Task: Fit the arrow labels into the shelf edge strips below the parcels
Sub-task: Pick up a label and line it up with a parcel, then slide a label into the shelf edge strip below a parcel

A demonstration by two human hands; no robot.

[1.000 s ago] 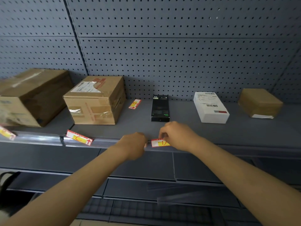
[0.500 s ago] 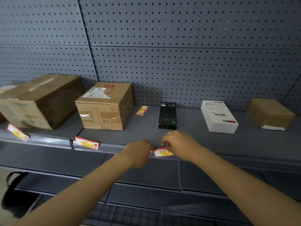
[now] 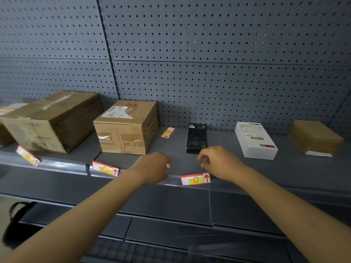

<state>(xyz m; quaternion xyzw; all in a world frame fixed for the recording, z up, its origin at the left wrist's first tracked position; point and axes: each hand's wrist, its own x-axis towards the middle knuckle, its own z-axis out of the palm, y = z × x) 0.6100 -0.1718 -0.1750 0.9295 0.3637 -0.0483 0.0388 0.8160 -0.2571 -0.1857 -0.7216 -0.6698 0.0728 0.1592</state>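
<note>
Across mid-frame the grey shelf point(image 3: 284, 168) carries parcels, its edge strip point(image 3: 62, 164) holding the D arrow label point(image 3: 195, 179) at centre, below the black box point(image 3: 196, 138), while the left hand point(image 3: 153, 168) and right hand point(image 3: 218, 162) hover alongside, loosely curled, gripping nothing.

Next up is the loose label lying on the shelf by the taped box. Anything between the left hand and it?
Nothing visible. The left hand is at the shelf's front edge; the loose label lies flat behind it, between the taped box and the black box, with bare shelf between.
</note>
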